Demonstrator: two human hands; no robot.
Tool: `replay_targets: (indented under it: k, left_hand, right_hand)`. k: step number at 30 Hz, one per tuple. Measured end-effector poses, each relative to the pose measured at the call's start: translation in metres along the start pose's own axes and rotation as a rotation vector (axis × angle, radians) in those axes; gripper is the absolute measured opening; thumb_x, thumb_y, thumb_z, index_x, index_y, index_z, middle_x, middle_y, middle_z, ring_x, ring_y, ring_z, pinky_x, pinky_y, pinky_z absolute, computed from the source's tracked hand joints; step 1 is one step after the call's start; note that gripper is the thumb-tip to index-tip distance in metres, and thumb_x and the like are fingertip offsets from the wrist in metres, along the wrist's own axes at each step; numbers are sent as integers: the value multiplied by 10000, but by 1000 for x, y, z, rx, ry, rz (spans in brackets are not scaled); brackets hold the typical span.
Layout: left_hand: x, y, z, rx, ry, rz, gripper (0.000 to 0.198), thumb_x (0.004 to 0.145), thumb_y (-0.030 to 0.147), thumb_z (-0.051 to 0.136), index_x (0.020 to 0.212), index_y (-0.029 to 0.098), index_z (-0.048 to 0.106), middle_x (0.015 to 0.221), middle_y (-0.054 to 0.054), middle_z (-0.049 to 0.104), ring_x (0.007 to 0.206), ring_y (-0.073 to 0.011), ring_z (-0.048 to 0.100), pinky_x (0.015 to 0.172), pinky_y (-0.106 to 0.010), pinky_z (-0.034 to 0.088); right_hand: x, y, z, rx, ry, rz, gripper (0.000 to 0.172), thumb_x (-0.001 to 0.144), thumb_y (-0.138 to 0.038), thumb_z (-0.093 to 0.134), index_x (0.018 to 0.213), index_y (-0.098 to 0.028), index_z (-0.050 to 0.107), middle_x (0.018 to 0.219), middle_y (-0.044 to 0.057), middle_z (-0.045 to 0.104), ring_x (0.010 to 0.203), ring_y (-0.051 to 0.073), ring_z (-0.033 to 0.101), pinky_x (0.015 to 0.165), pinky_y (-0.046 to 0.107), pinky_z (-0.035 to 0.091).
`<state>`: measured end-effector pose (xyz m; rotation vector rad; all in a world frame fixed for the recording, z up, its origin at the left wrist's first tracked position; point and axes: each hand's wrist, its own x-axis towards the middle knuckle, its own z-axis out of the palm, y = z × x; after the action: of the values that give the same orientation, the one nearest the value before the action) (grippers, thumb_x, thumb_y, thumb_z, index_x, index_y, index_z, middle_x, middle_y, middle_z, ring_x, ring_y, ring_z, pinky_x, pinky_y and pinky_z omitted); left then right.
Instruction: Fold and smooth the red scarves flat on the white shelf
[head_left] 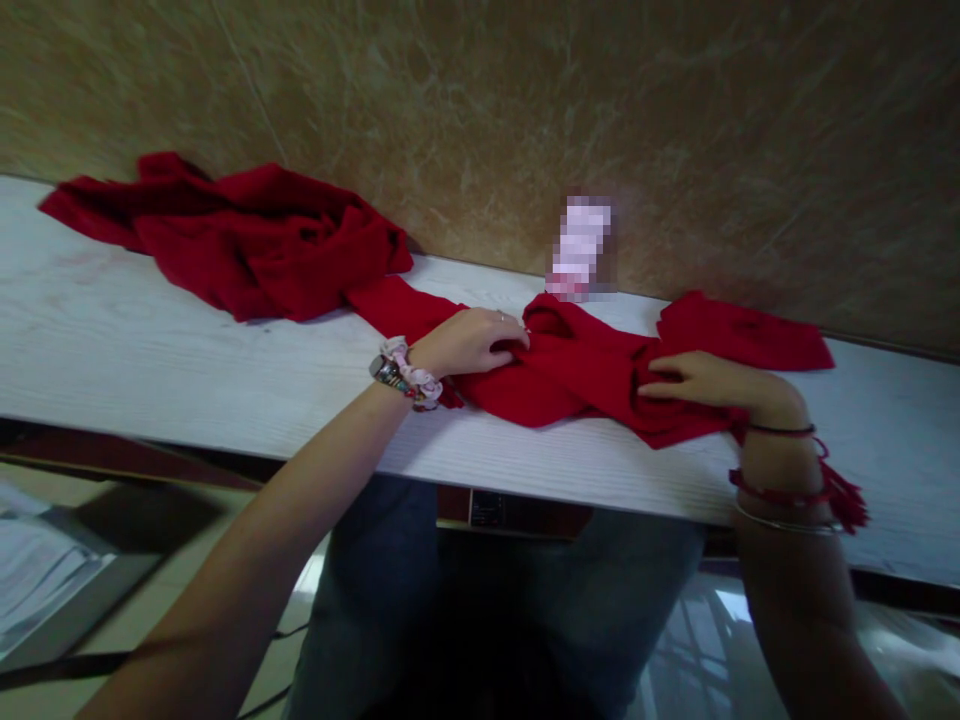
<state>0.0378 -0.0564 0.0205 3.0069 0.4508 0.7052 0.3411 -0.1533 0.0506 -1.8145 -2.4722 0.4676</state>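
Note:
A long red scarf (255, 235) lies along a white wood-grain table (150, 340), bunched in a heap at the left and running right to a flat end near the wall. My left hand (469, 342) rests on the scarf's middle with fingers curled, pinching the cloth. My right hand (709, 385) lies on the scarf further right, fingers bent and pressing a fold of the fabric. The scarf's red tassels (844, 495) hang by my right wrist at the table's front edge.
A brown marbled wall (525, 110) rises right behind the table. A small blurred pink object (579, 248) stands against it behind the scarf. Below the table edge are my legs in jeans (465, 620) and a glossy floor.

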Motion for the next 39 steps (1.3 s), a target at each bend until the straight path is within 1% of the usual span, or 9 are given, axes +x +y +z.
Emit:
replay_targets:
  k: [4, 6, 16, 21, 27, 29, 33, 36, 39]
  left_hand:
    - [3, 4, 2, -37, -104, -8, 191, 754, 120, 547, 888, 187, 664, 893, -8, 682, 825, -130, 620, 790, -237, 461]
    - [4, 5, 3, -31, -95, -12, 194, 762, 122, 539, 891, 192, 665, 905, -7, 681, 839, -130, 619, 798, -238, 459]
    - [-3, -5, -10, 41, 181, -174, 194, 821, 183, 484, 930, 159, 643, 938, -45, 663, 862, -154, 603, 768, -253, 443]
    - [-2, -8, -8, -16, -84, -134, 188, 803, 308, 559, 901, 176, 651, 843, -12, 681, 764, -143, 619, 708, -235, 439]
    - [-6, -9, -12, 96, 239, -233, 219, 794, 128, 458, 919, 194, 625, 914, -15, 644, 844, -146, 572, 747, -271, 444]
    - [-8, -8, -18, 143, 400, -240, 215, 802, 114, 447, 900, 199, 619, 900, -26, 618, 849, -146, 539, 742, -284, 449]
    - [-13, -17, -22, 266, 559, -339, 220, 782, 71, 455, 867, 194, 616, 849, -38, 576, 863, -161, 492, 775, -322, 444]
    - [-15, -30, -17, 221, 355, -420, 247, 717, 50, 474, 864, 181, 625, 804, -34, 590, 754, -156, 521, 695, -300, 454]
    - [-14, -33, -10, 170, 96, -382, 254, 708, 113, 496, 895, 190, 650, 748, -24, 628, 681, -167, 558, 623, -281, 443]
  right_hand:
    - [19, -2, 12, 117, 683, 43, 274, 786, -401, 523, 937, -203, 638, 825, 65, 673, 704, 202, 607, 619, 332, 476]
    - [31, -9, 21, 123, 808, 27, 330, 771, -354, 551, 1050, -189, 611, 887, 79, 672, 734, 207, 610, 656, 351, 487]
    - [40, -10, 28, 40, 745, 63, 179, 745, -232, 554, 880, -181, 659, 849, 84, 675, 777, 226, 612, 728, 370, 479]
    - [42, -9, 34, 57, 499, 11, 83, 704, -210, 589, 758, -206, 651, 780, 38, 676, 742, 212, 611, 732, 362, 479]
    - [10, -16, 6, 132, 1461, 189, 208, 847, -335, 457, 849, -206, 620, 870, 87, 614, 876, 268, 558, 796, 437, 412]
    - [0, -20, 0, 69, 1573, 116, 208, 860, -344, 446, 872, -213, 607, 900, 97, 596, 935, 276, 532, 826, 436, 386]
    - [5, -22, 5, 19, 866, -172, 161, 815, -335, 520, 731, -223, 600, 748, 55, 608, 738, 217, 561, 697, 368, 427]
    - [17, -20, 14, 15, 254, -255, 181, 778, -340, 556, 644, -224, 593, 658, 24, 613, 596, 175, 543, 594, 324, 424]
    - [26, -21, 18, -7, 493, -142, 172, 782, -356, 556, 753, -202, 628, 768, 61, 642, 708, 209, 576, 673, 353, 445]
